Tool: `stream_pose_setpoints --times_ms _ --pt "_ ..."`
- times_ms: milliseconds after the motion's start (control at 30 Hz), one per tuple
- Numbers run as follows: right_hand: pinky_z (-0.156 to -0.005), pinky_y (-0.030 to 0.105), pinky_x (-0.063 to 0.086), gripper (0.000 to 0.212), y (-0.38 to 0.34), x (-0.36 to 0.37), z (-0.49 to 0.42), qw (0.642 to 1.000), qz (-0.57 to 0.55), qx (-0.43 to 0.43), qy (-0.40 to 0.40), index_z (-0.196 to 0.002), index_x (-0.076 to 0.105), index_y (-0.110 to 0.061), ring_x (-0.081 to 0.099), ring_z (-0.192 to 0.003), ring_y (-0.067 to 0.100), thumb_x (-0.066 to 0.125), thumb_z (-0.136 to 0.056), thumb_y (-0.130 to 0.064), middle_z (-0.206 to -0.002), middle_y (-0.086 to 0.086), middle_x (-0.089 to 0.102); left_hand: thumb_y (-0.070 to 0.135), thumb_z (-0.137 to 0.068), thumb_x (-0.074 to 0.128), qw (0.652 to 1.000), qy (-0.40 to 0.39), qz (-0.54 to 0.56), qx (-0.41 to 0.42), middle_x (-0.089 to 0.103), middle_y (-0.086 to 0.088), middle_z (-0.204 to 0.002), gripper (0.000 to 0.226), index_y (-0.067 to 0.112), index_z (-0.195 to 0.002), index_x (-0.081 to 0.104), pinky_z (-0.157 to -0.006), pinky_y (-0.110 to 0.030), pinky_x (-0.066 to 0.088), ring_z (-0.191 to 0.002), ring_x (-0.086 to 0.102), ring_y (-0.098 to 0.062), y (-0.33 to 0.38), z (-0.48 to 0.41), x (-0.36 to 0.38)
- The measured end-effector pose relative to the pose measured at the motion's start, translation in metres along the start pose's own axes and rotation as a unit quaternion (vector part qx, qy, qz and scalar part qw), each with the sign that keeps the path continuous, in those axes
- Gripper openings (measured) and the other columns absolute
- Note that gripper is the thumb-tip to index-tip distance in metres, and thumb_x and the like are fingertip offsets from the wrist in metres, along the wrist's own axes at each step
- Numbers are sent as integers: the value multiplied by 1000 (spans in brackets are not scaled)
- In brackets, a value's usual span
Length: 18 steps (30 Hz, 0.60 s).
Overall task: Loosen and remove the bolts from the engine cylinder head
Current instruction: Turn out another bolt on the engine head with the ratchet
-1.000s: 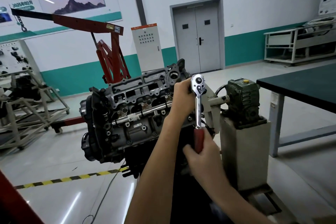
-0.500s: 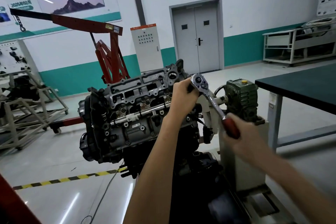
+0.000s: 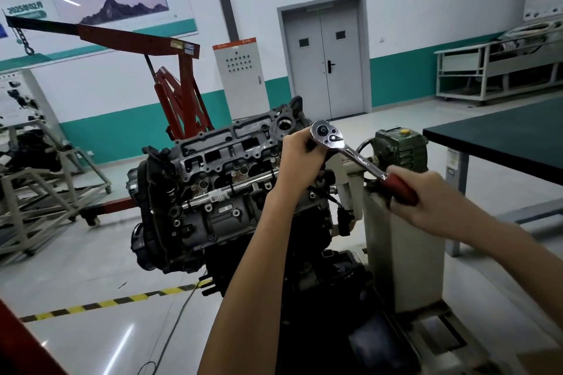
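Bolt, hidden beneath the left hand [image 3: 300,155] that clasps the ratchet [image 3: 350,152] head against the cylinder head [image 3: 219,161], needs that tool held square while the right hand [image 3: 426,195], wrapped round the handle [image 3: 399,189], pulls steadily.

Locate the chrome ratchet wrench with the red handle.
Head view, centre-right: the wrench spans from the left hand at the grey engine to the right hand.
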State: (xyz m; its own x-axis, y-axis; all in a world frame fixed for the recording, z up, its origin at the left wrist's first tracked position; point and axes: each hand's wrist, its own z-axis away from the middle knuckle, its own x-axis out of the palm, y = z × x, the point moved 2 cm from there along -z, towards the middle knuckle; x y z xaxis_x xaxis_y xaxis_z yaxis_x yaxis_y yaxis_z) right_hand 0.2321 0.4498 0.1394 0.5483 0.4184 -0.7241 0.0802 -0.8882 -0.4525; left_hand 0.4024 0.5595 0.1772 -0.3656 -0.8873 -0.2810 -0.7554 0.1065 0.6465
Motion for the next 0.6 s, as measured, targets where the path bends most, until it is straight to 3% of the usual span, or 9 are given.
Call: stream_pose_setpoints --times_ms 67,167,267,367,433,533,600 --pt "-49 6 39 38 2 -1 -2 1000 17 4 15 -87 45 -28 50 -46 6 69 -76 -1 -61 -7 50 -2 -77 54 1000 9 10 1 43 6 -51 28 15 -55 54 -46 -17 25 -48 28 -4 1 2 0" --pt "-47 11 41 36 -19 42 17 989 -95 81 80 -84 45 -33 49 -46 6 67 -77 -6 -60 -2 50 -9 -79 54 1000 15 15 -5 47 -3 -54 21 1 -60 57 -49 -23 28 -53 33 -11 0 3 3" --pt "-41 5 32 32 -64 94 22 945 -252 117 174 -76 47 -25 47 -41 -2 65 -73 1 -50 -8 43 -5 -83 60 999 28 21 12 43 -5 -55 27 -6 -58 49 -53 -28 28 -58 33 -13 -2 3 3" --pt "-41 11 37 27 -90 120 15 914 -354 125 156 -80 44 -24 46 -38 3 61 -76 -3 -53 -3 44 4 -85 62 999 13 34 19 39 -7 -57 33 -8 -60 44 -54 -29 27 -60 31 -14 -3 4 3" --pt "-42 7 34 28 -76 106 16 934 -308 113 142 -82 45 -22 47 -41 1 62 -75 -1 -54 -4 44 1 -84 62 999 13 29 10 42 -5 -57 29 -8 -61 48 -54 -28 29 -58 34 -13 -5 3 3" --pt "-48 9 41 34 -30 58 19 985 -147 63 63 -91 48 -26 51 -47 4 67 -75 -2 -58 -5 49 -7 -82 58 1000 15 9 2 47 -7 -57 16 -8 -66 57 -52 -27 29 -56 35 -13 -3 1 5" --pt "-47 9 41 32 -5 20 11 998 -48 23 24 -92 49 -22 53 -49 5 68 -76 -1 -59 -6 48 -7 -80 56 1000 8 0 -2 49 -11 -59 11 -10 -71 60 -51 -26 28 -55 34 -12 -1 0 6"
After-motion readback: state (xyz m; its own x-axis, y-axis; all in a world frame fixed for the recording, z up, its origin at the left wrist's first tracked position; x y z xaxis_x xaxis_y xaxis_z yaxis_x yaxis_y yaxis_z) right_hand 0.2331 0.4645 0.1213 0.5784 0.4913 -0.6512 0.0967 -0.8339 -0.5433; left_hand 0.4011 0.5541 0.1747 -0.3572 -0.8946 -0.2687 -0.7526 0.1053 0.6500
